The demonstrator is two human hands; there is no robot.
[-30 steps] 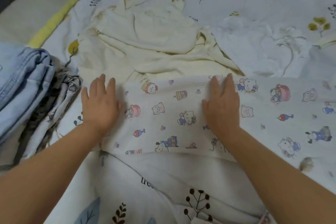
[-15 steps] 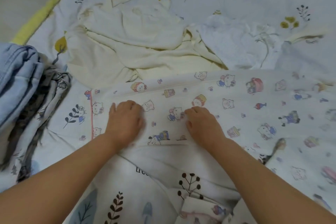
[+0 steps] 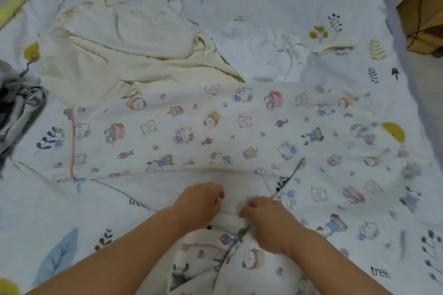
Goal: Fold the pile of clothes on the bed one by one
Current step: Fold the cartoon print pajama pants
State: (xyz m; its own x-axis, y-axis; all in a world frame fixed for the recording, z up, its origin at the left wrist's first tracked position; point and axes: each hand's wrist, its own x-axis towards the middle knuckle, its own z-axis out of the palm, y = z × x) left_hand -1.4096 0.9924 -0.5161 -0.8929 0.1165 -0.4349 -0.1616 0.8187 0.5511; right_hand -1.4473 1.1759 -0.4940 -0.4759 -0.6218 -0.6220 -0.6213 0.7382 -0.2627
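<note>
Left hand (image 3: 200, 201) and right hand (image 3: 268, 215), fingers curled, pinched the near white fabric edge of the white cartoon-print cotton garment (image 3: 203, 132) spread across the leaf-print white bedsheet (image 3: 275, 2), with a crumpled cream garment (image 3: 119, 50) and a white printed garment (image 3: 259, 50) lying beyond it.

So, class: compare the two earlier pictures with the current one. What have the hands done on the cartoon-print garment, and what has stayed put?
Both hands drew back toward the person: the left hand and right hand, flat before, now have curled fingers near the cartoon-print garment's near edge. The cream garment and white garment lie unchanged.
</note>
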